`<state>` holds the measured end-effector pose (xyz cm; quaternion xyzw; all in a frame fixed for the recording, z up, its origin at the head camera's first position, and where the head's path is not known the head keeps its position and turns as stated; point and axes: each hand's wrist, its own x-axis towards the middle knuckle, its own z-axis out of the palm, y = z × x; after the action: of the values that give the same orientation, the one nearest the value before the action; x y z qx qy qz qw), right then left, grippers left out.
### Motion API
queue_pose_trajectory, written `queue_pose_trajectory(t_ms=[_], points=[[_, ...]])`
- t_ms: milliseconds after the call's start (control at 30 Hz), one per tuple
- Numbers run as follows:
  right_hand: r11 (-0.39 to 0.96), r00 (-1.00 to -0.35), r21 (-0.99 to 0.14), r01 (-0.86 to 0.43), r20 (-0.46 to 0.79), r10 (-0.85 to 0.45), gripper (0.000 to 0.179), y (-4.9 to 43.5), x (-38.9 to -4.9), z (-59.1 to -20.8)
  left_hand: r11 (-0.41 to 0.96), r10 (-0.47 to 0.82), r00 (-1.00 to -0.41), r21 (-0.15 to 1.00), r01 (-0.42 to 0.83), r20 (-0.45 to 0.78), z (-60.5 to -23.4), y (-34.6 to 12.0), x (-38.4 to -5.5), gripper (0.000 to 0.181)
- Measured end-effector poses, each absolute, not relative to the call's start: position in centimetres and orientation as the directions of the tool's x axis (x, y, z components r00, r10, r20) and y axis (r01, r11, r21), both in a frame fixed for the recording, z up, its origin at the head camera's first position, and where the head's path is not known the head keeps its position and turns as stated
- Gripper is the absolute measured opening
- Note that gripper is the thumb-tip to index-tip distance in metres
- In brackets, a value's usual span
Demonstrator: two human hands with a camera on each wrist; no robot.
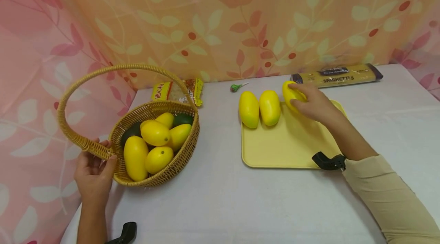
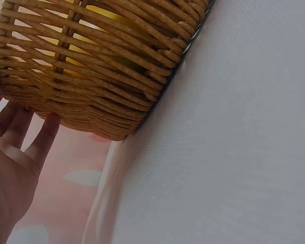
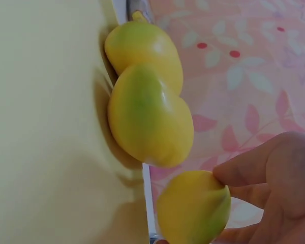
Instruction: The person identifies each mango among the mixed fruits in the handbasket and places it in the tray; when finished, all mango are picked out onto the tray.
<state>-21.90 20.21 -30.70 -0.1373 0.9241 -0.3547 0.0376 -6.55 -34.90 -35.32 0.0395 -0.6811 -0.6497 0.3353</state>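
My right hand [image 1: 317, 103] grips a yellow mango [image 3: 193, 206] by the fingertips and thumb, over the far edge of the pale yellow tray [image 1: 275, 148]. Two more mangoes lie side by side at the tray's far left corner, one [image 1: 249, 109] outermost and the other [image 1: 269, 107] beside the held one. On the left, my left hand [image 1: 93, 173] holds the rim of the wicker basket [image 1: 177, 165] at the foot of its arched handle. Several yellow mangoes [image 1: 155, 132] and two dark green fruits [image 1: 132, 134] fill the basket, which leans in the left wrist view.
Behind the basket lies a yellow food packet [image 1: 192, 89]. A green-wrapped lollipop [image 1: 236, 87] sits at the back middle, and a spaghetti pack [image 1: 338, 76] lies behind the tray. A floral curtain [image 1: 213, 26] rises along the table's back and left side.
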Motion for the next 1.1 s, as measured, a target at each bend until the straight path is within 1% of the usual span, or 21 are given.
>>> queue_pose_trajectory(t_ms=[167, 233, 400, 500, 633, 767, 900, 1000, 1100], points=[[0.729, -0.948, -0.642, -0.236, -0.014, -0.319, 0.055, 19.9, -21.8, -30.8, 0.172, -0.483, -0.772, 0.909, 0.379, 0.413, -35.3, -34.9, -6.6, 0.056], [0.742, -0.95, -0.632, -0.225, -0.028, -0.312, 0.056, 19.8, -21.7, -30.7, 0.169, -0.482, -0.772, 0.908, 0.382, 0.415, -35.3, -34.9, -6.6, 0.056], [0.78, -0.958, -0.601, -0.176, -0.076, -0.275, 0.07, 19.7, -21.3, -30.6, 0.159, -0.488, -0.774, 0.913, 0.375, 0.403, -35.2, -34.8, -6.6, 0.056], [0.793, -0.96, -0.589, -0.154, -0.1, -0.26, 0.073, 19.7, -21.3, -30.4, 0.151, -0.483, -0.775, 0.91, 0.385, 0.408, -35.2, -34.8, -6.5, 0.056], [0.802, -0.959, -0.579, -0.149, -0.112, -0.259, 0.069, 19.7, -21.2, -30.1, 0.141, -0.482, -0.774, 0.908, 0.394, 0.411, -35.2, -34.7, -6.5, 0.055], [0.804, -0.96, -0.574, -0.158, -0.101, -0.261, 0.064, 19.8, -21.3, -29.9, 0.15, -0.491, -0.777, 0.917, 0.371, 0.394, -35.2, -34.7, -6.5, 0.056], [0.809, -0.969, -0.571, -0.141, -0.087, -0.231, 0.06, 19.7, -21.2, -29.7, 0.162, -0.494, -0.78, 0.922, 0.352, 0.385, -35.1, -34.7, -6.5, 0.057], [0.801, -0.975, -0.58, -0.149, -0.048, -0.216, 0.056, 19.3, -20.9, -29.5, 0.163, -0.497, -0.781, 0.925, 0.343, 0.378, -35.0, -34.7, -6.5, 0.057], [0.771, -0.972, -0.608, -0.19, 0.009, -0.233, 0.051, 18.5, -20.5, -29.4, 0.168, -0.506, -0.78, 0.929, 0.328, 0.367, -35.1, -34.7, -6.5, 0.057]])
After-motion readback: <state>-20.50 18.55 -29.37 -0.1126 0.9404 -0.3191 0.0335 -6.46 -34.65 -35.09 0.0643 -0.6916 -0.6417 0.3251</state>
